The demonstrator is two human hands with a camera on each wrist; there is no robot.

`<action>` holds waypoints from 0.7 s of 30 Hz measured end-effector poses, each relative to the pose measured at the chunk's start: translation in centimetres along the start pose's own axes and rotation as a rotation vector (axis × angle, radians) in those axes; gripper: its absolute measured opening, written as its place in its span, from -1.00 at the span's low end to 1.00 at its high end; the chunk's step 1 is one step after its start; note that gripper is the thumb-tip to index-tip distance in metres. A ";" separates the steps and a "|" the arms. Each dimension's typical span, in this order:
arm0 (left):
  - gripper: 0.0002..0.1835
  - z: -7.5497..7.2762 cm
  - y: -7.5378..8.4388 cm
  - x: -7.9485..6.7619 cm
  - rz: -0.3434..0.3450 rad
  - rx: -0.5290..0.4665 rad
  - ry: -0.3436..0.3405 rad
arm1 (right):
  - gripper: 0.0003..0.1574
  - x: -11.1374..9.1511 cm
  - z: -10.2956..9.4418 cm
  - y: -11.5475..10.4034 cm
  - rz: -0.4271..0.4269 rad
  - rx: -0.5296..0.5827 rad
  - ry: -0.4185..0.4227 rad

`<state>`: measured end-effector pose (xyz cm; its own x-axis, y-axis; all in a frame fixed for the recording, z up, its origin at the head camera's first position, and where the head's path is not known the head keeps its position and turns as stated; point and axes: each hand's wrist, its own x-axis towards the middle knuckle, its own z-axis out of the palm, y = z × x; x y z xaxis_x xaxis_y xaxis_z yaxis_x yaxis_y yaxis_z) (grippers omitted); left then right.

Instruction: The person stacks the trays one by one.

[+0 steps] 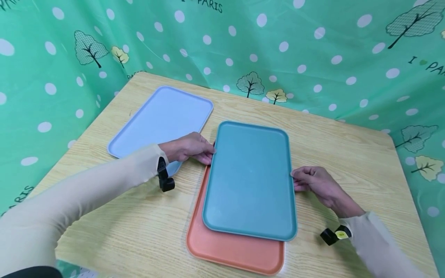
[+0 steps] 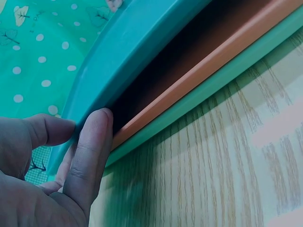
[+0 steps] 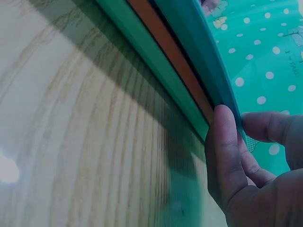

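Note:
Both hands hold a teal rectangular tray (image 1: 250,177) by its long sides. My left hand (image 1: 192,148) pinches the left rim, thumb above and fingers beneath, as the left wrist view shows. On the opposite rim, my right hand (image 1: 318,183) has a similar pinch. Under the teal tray lies an orange tray (image 1: 236,249), its near end sticking out toward me. A dark gap separates the two in the left wrist view. Below the orange one, the edge of a green tray (image 2: 189,105) shows against the table; the head view hides it.
A pale blue tray (image 1: 163,119) lies at the left of the wooden table (image 1: 347,150), partly behind my left forearm. Green dotted curtain (image 1: 222,50) hangs along the table's back and sides. Each wrist carries a small black camera.

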<state>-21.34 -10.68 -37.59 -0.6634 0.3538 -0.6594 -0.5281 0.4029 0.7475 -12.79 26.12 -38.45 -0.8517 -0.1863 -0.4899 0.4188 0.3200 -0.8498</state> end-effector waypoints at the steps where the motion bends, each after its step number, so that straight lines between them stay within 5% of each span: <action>1: -0.81 0.0 0.0 0.0 0.000 0.001 -0.002 | -0.54 0.0 0.0 0.1 0.001 0.001 0.000; 11: -0.82 -0.4 -0.6 -0.4 -0.014 0.025 -0.014 | -0.72 -0.4 0.8 0.5 -0.009 0.037 -0.039; 21: -0.82 -0.7 -1.2 -0.7 -0.020 0.034 -0.017 | -0.66 -0.9 1.6 1.0 0.018 0.019 -0.056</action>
<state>-20.58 -11.98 -37.97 -0.6433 0.3595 -0.6760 -0.5228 0.4388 0.7308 -11.07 25.10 -39.19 -0.8255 -0.2323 -0.5144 0.4400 0.3062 -0.8442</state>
